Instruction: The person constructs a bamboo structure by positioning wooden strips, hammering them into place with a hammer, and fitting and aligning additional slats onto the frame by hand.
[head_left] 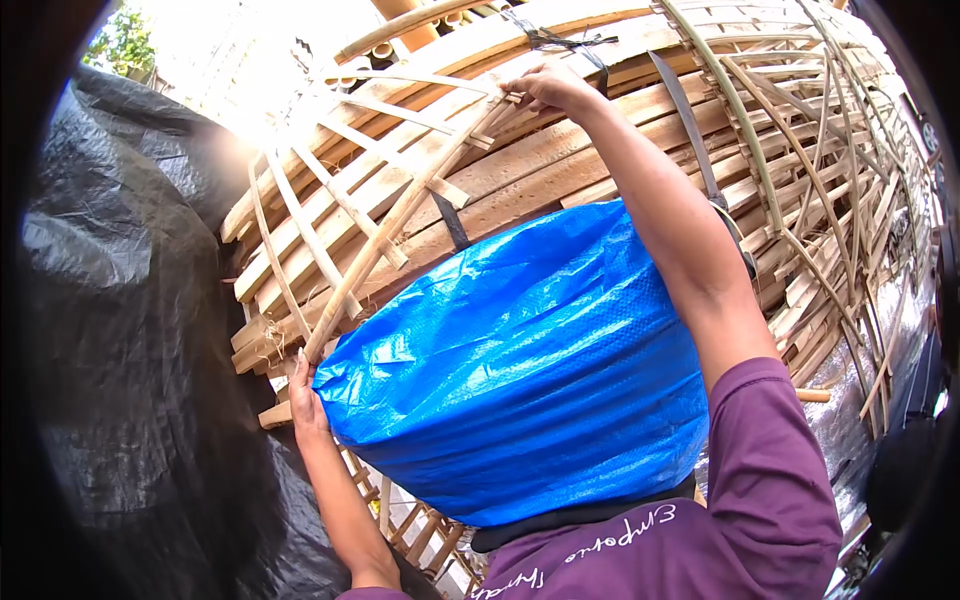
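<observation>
A long bamboo strip (400, 209) with several short cross slats (340, 196) slants over the blue sheet in front of me. My right hand (550, 88) pinches its upper end, arm stretched far forward. At the lower end, my left hand (307, 397) holds the strip beside the left corner of the blue plastic sheet (520, 370). That sheet covers my lap. Beyond the slats lies a stack of split wooden or bamboo planks (510, 190). To the right of my right forearm rests a long-bladed knife (684, 118), its handle partly hidden by my arm.
Woven bamboo latticework (830, 170) curves along the right side. A black plastic tarp (130, 300) hangs at the left. Dark cord (560, 38) is tied around the planks at the top. More slatted bamboo (425, 535) shows below, beside my left arm.
</observation>
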